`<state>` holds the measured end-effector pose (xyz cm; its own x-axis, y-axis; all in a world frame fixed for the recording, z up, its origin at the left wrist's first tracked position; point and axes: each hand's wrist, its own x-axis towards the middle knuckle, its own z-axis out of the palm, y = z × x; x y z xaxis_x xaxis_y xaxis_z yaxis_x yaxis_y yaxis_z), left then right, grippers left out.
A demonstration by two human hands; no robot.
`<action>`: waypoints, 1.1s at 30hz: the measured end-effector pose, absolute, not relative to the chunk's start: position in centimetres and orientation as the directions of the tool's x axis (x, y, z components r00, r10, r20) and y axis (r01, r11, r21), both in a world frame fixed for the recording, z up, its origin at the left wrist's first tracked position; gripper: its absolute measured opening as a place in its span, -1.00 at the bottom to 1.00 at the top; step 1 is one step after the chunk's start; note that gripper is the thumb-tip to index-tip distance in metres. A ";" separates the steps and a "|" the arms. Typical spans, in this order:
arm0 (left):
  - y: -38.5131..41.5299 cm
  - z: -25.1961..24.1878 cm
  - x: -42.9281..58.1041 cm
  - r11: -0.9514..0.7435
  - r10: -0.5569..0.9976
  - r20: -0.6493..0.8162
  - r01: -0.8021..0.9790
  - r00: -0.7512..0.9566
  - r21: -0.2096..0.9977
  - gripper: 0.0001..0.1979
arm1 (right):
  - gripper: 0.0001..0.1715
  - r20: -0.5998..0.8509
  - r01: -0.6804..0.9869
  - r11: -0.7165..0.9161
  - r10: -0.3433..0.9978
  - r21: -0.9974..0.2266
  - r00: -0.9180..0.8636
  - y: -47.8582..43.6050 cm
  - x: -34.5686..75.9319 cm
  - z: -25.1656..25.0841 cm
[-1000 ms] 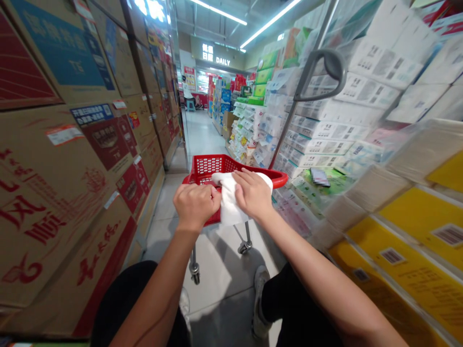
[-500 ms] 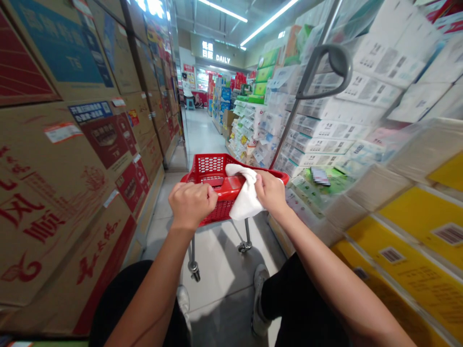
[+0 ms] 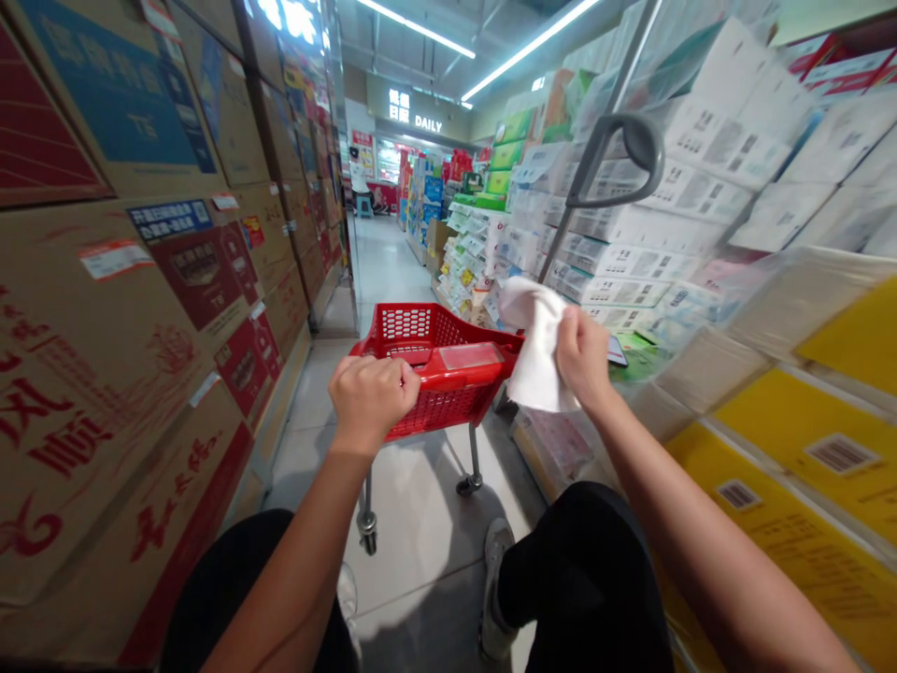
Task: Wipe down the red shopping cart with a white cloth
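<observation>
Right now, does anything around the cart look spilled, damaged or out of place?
Nothing stands out. The red cart stands upright, the left hand gripping its near rim; the right hand holds a white cloth beside it. No spill shows on the floor.

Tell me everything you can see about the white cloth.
The white cloth looks like soft, plain fabric, crumpled into loose folds. The right hand grips it at one side, holding it raised in the air beside the right corner of the red basket cart; whether it brushes the rim cannot be told.
</observation>
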<state>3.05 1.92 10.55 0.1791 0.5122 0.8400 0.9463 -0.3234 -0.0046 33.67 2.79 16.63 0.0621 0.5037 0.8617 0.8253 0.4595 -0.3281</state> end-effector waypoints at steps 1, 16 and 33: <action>1.9 10.5 3.1 -0.323 0.504 0.844 0.946 0.183 -0.013 -0.70 | -0.46 0.825 0.825 0.494 0.561 -0.275 -0.061 2.9 32.5 16.0; 1.9 10.7 2.2 -0.323 0.477 0.854 0.945 0.209 -0.050 -0.70 | -0.41 0.585 0.747 0.660 0.574 0.083 -0.572 1.7 22.4 14.2; 1.8 10.6 2.5 -0.327 0.446 0.869 0.943 0.214 -0.065 -0.71 | -0.38 0.622 0.797 0.594 0.584 0.111 -0.522 0.7 22.0 12.4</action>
<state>2.48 1.79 10.65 0.2144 0.4460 0.8689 0.9429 -0.3266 -0.0651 21.98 0.70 12.44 -0.5218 0.5842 0.6217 0.7969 0.5938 0.1109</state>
